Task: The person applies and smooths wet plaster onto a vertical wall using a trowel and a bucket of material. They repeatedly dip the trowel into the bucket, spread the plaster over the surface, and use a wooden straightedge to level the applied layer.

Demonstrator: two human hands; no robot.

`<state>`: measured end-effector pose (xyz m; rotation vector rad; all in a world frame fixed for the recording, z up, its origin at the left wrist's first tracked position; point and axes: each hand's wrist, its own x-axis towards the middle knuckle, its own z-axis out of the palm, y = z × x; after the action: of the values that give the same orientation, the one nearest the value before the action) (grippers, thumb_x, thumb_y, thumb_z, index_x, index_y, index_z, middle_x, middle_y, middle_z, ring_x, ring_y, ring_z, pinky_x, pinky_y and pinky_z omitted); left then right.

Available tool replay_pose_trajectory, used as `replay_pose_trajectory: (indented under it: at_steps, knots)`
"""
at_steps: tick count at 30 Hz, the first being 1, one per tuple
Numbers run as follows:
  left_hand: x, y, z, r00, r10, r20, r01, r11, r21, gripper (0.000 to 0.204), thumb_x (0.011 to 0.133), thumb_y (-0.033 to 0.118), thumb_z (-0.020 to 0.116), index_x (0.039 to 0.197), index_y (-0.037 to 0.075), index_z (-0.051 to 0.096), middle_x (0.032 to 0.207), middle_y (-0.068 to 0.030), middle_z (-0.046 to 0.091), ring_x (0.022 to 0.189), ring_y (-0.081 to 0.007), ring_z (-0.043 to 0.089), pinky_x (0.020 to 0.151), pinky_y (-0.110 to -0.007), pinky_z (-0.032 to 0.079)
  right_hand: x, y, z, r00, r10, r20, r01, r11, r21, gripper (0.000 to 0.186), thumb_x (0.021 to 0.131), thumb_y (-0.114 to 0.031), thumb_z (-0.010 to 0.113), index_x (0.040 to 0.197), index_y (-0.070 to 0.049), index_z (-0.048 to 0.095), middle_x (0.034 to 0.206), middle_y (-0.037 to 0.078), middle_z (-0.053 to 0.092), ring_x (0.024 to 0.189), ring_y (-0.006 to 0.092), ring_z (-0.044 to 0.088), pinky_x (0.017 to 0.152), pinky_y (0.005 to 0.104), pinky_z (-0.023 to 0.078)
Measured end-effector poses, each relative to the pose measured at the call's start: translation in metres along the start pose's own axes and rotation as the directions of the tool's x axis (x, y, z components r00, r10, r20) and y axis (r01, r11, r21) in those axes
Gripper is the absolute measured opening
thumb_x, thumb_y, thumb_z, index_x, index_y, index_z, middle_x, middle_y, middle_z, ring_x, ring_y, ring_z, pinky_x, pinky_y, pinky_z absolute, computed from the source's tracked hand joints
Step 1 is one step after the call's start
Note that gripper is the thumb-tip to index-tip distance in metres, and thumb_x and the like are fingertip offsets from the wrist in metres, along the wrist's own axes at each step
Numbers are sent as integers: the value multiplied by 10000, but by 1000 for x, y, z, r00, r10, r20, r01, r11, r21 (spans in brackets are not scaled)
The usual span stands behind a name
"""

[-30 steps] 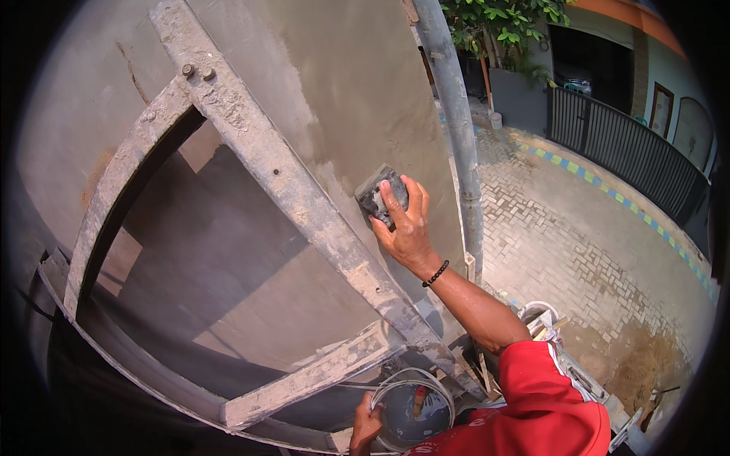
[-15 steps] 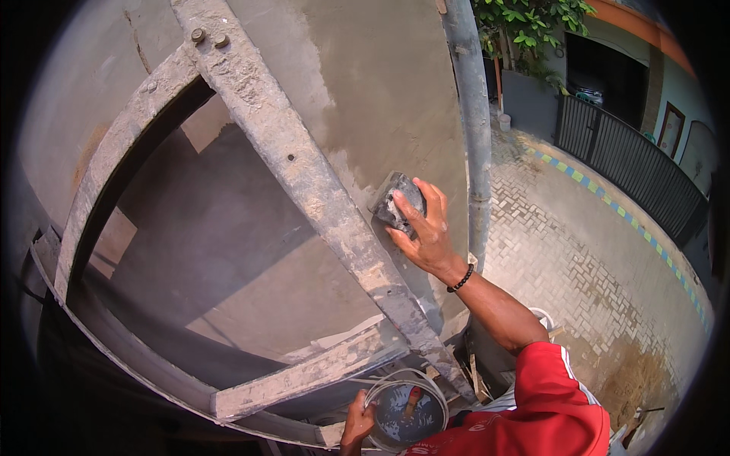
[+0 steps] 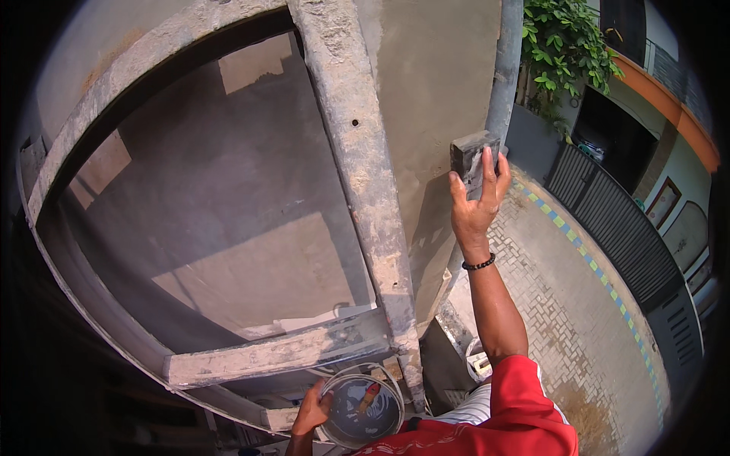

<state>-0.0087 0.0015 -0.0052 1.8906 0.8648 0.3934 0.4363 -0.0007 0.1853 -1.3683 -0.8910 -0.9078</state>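
In my right hand [image 3: 479,199] is a dark grey, scuffed rectangular block [image 3: 468,158], possibly a sponge, with the fingers and thumb around it. The raised block is at the right edge of the grey plastered wall [image 3: 430,91], overlapping the upright grey pipe [image 3: 505,76]; whether it touches either, I cannot tell. Low in the view, my left hand [image 3: 310,410] has its fingers curled on the near-left rim of a round bucket [image 3: 399,414]. A brush with a red handle [image 3: 371,394] lies in the bucket, over grey, wet-looking contents.
A crusted metal frame crosses before the wall, with a long upright bar [image 3: 365,175] and a lower crossbar [image 3: 281,349]. Down at the right are a paved lane [image 3: 547,304], a dark slatted gate [image 3: 608,197] and a leafy tree [image 3: 563,45]. A white bucket [image 3: 477,361] stands below my right arm.
My right hand has moved the block up and right across the wall to its edge. The view has shifted, and my left hand stays at the bucket.
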Motion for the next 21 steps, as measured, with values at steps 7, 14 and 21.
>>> replay_pose_trajectory:
  at_steps: [7,14,21]
  knots:
    - [-4,4,2,999,-46,9,46,999,-12,202,895,62,533,1080,-10,570,866,-205,632,800,-263,608,757,-373,470,-73,-11,36,931,-279,234,268,960,79,824,727,-80,798,1458,-245,454,1419,235,359,1264,429,389,1032,520,372]
    - [-13,-1,4,1000,6,-19,-6,1000,10,240,879,33,529,1112,-10,568,879,-242,647,854,-367,673,753,-394,494,32,2,11,994,-28,-108,22,998,-65,781,757,-116,800,1454,-201,456,1412,226,371,1258,417,410,1036,490,378]
    - [-7,0,0,999,-42,-17,42,999,-32,216,888,39,538,1093,-18,572,871,-233,652,808,-292,669,728,-377,492,-66,-25,31,912,-242,331,208,969,134,803,715,-82,797,1440,-201,474,1435,211,360,1275,429,388,1048,526,370]
